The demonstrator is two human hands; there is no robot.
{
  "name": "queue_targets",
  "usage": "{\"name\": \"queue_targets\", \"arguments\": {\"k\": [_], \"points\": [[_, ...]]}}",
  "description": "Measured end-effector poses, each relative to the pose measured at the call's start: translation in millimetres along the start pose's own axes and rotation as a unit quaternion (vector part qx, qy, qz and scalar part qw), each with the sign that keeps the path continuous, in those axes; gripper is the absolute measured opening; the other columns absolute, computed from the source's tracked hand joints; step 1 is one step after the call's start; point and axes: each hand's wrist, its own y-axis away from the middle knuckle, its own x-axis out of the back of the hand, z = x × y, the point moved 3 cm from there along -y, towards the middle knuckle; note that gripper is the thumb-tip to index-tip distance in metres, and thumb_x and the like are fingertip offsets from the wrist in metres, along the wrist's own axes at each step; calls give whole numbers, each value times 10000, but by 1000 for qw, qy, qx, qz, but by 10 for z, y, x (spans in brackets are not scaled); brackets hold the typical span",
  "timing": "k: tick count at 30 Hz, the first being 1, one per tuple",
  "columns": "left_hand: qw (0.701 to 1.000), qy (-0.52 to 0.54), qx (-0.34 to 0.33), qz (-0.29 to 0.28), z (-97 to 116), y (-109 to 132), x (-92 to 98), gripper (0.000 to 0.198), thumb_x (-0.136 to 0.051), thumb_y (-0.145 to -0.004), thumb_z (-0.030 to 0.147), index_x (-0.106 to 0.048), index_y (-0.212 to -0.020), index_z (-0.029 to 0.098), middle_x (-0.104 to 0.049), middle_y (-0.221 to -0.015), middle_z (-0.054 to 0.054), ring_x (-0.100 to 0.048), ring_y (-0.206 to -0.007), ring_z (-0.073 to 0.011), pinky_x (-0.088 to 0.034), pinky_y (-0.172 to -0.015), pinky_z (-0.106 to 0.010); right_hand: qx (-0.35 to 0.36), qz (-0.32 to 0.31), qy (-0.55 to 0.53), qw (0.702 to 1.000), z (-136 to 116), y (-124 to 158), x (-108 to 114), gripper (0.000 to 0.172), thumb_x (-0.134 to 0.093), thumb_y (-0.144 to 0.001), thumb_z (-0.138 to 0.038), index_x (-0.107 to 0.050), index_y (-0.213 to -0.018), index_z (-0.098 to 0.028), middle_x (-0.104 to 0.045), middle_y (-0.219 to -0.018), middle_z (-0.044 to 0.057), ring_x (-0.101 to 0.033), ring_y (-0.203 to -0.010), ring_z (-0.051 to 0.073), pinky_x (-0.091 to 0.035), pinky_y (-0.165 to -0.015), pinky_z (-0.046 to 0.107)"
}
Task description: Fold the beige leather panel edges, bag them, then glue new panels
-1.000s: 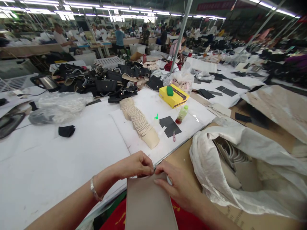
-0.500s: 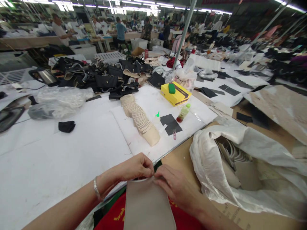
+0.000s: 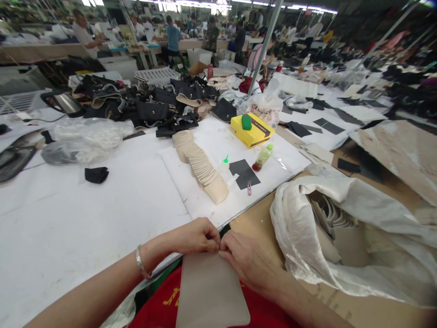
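Observation:
A flat beige leather panel [image 3: 212,291] with rounded lower corners hangs in front of my red apron. Its top edge is pinched by my left hand [image 3: 200,237], which wears a bracelet, and by my right hand [image 3: 247,257]. The fingertips of both hands almost meet at the middle of that edge; what lies between them is too small to make out. Beyond my hands, a fanned row of beige panels [image 3: 200,166] lies on the white table [image 3: 136,218]. Beside it are a small glue bottle [image 3: 225,163] with a green nozzle and pink thread snips [image 3: 249,187] on a black sheet [image 3: 244,173].
At right, a white sack [image 3: 317,264] holding beige pieces lies open on cardboard. A yellow box [image 3: 251,132] and a drink bottle [image 3: 262,158] stand farther back. Black bag pieces [image 3: 146,109] are heaped behind, near a kettle [image 3: 63,102] and a metal pole [image 3: 266,45].
The view has tipped slightly, so the table things sit a little higher. Both hands keep their pinch on the panel's top edge, and the fingertips have shifted only slightly.

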Motion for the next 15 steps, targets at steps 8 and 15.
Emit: {"name": "queue_targets", "arguments": {"k": [8, 15], "points": [[1000, 6, 12, -19, -24, -1, -36, 105, -522, -636, 206, -606, -633, 143, -423, -514, 58, -356, -508, -85, -280, -483, -217, 46, 29, 92, 994, -175, 9, 1, 189, -422, -968, -120, -517, -812, -168, -565, -787, 45, -485, -724, 194, -365, -676, 328], [984, -154, -7, 94, 53, 22, -98, 137, -507, -670, 193, -612, -593, 151, -391, -513, 56, -358, -553, -94, -270, -512, -213, 43, 64, 101, 992, -208, 45, -32, 198, -365, -954, -68, -518, -861, -154, -564, -843, 64, -486, -801, 212, -347, -779, 369]]}}
